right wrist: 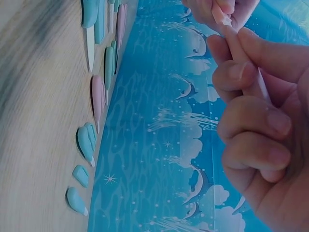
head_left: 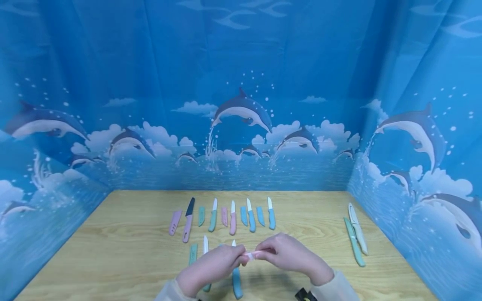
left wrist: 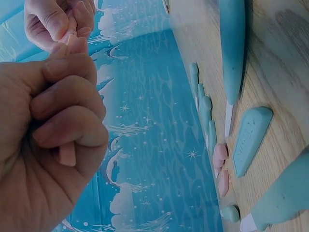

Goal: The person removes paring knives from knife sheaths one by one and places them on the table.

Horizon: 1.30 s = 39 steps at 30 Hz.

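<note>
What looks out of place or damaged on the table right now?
Nothing looks damaged or spilled. Both hands hold a pink knife above the table. Only oddity: two long knives lie apart at the right, away from the knife rows.

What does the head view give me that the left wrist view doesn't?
Only the head view shows the whole wooden table, the back row of small knives and sheaths, the two long knives near the right wall, and both hands from above.

Only the left wrist view shows the pink handle end poking out under the left hand's curled fingers.

Both show the left hand and right hand gripping one pink knife between them.
</note>
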Motion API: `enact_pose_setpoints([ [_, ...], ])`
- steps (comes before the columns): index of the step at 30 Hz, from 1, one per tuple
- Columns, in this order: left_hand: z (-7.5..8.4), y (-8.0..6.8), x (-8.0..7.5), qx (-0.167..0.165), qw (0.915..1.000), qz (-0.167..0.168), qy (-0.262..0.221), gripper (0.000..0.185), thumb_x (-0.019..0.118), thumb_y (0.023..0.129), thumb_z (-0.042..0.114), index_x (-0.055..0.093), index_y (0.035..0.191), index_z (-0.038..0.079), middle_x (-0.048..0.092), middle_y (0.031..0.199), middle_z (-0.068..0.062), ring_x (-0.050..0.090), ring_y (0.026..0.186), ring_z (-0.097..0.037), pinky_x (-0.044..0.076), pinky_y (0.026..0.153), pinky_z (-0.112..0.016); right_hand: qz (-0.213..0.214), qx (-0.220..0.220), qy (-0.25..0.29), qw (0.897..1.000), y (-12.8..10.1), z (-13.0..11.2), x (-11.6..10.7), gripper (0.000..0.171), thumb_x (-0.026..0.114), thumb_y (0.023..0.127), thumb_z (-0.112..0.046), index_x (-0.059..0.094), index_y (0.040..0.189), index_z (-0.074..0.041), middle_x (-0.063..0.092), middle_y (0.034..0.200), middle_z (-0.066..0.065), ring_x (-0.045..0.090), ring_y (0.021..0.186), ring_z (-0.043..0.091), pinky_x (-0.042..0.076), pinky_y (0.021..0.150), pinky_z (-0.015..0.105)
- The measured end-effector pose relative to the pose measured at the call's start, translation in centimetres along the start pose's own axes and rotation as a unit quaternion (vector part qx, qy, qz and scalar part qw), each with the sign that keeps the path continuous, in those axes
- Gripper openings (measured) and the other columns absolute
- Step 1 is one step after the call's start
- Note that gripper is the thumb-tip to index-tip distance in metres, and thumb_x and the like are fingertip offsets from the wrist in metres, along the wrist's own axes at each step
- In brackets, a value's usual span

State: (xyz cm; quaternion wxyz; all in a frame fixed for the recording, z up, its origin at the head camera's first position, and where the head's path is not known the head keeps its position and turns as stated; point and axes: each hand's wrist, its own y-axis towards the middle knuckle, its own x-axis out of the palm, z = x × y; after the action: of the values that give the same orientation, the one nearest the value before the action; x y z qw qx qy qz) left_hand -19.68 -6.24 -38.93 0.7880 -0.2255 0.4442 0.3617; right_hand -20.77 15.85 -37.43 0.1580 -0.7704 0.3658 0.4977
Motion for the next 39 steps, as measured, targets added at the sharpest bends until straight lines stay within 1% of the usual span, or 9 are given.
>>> enact_pose_setpoints([
  [11, -0.13, -0.03, 0.13, 0.006, 0.9999, 0.009, 0.008, 0.026, 0.044, 0.101, 0.037, 0.061, 0.093, 0.019, 0.067, 0.086, 0.006, 0.055, 0.070, 0.001, 0.047, 0.064, -0.021, -0.002, 0.007, 0.011, 1.000, -0.05, 0.19, 0.11, 0.027, 0.058, 0.095, -0.038, 0.075, 0.098, -0.016, 0.073, 0.088, -0.009, 0.054, 0.066, -0.008, 0.050, 0.067, 0.018],
  [18, -0.09, 0.04, 0.05, 0.007, 0.9999, 0.007, 0.003, 0.023, 0.046, 0.101, 0.034, 0.060, 0.093, 0.018, 0.068, 0.087, 0.005, 0.056, 0.071, 0.001, 0.048, 0.063, -0.020, -0.004, 0.006, 0.021, 1.000, -0.07, 0.19, -0.08, 0.027, 0.058, 0.096, -0.037, 0.075, 0.098, -0.016, 0.073, 0.086, -0.009, 0.052, 0.062, -0.008, 0.049, 0.064, 0.018],
  [28, -0.18, 0.07, 0.14, 0.007, 0.9999, 0.012, 0.006, 0.023, 0.046, 0.100, 0.035, 0.060, 0.092, 0.018, 0.066, 0.083, 0.006, 0.051, 0.066, 0.002, 0.046, 0.062, -0.020, -0.003, 0.006, 0.022, 1.000, -0.13, 0.22, -0.16, 0.026, 0.059, 0.095, -0.036, 0.075, 0.097, -0.017, 0.072, 0.086, -0.010, 0.052, 0.061, -0.008, 0.048, 0.064, 0.017],
  [34, -0.38, 0.07, 0.18, 0.010, 0.9998, 0.015, -0.001, 0.021, 0.047, 0.101, 0.031, 0.060, 0.091, 0.018, 0.067, 0.084, 0.006, 0.049, 0.064, 0.002, 0.046, 0.061, -0.019, 0.002, -0.004, 0.014, 1.000, -0.11, 0.18, -0.29, 0.027, 0.058, 0.096, -0.036, 0.075, 0.098, -0.015, 0.072, 0.085, -0.009, 0.050, 0.061, -0.008, 0.048, 0.063, 0.017],
  [39, -0.37, 0.05, 0.14, 0.010, 0.9998, 0.017, -0.003, 0.020, 0.048, 0.101, 0.030, 0.060, 0.091, 0.018, 0.065, 0.081, 0.007, 0.046, 0.061, 0.001, 0.044, 0.059, -0.018, 0.003, -0.006, 0.015, 1.000, -0.15, 0.25, -0.33, 0.026, 0.058, 0.096, -0.036, 0.075, 0.098, -0.015, 0.072, 0.084, -0.007, 0.049, 0.059, -0.007, 0.047, 0.062, 0.016],
])
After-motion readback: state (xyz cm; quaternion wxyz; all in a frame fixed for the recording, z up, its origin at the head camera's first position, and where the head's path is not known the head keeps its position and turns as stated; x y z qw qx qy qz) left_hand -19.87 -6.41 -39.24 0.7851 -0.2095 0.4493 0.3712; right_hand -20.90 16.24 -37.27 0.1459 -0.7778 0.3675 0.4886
